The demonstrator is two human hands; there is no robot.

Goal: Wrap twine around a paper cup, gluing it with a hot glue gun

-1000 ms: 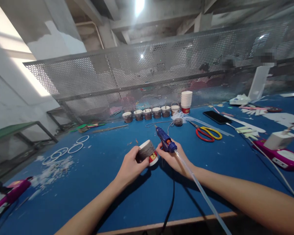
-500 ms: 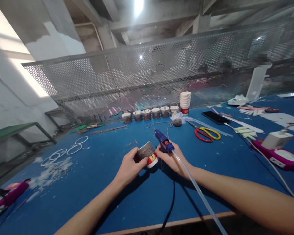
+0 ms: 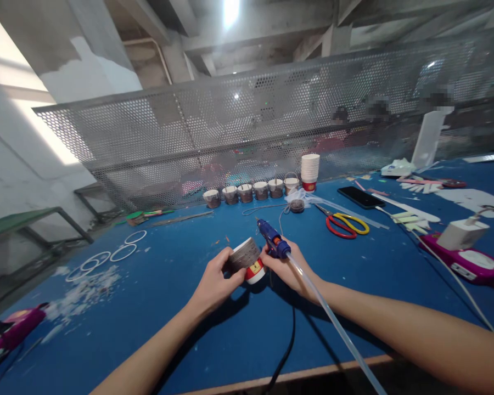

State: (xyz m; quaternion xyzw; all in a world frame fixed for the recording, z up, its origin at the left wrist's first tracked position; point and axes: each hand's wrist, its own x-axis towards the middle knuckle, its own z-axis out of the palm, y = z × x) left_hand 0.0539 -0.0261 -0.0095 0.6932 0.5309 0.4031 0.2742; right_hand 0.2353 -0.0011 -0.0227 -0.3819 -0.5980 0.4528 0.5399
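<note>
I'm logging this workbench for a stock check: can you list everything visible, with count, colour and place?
wrapped cup: 1, grey wrap, red-white base, in left hand
glue gun: 1, blue, in right hand
glue stick: 1, clear, trailing from gun
finished cups: 6, brownish, row at back
cup stack: 1, white, right of row
scissors: 1, red-yellow, right of centre
phone: 1, black, back right
rings: several, white, left
table: 1, blue
left hand: gripping cup
right hand: gripping gun

1 head-worn camera looks forward and down over the blue table point(image 3: 156, 307), close above both forearms, facing the perforated metal screen point(image 3: 214, 137) at the table's far edge
</note>
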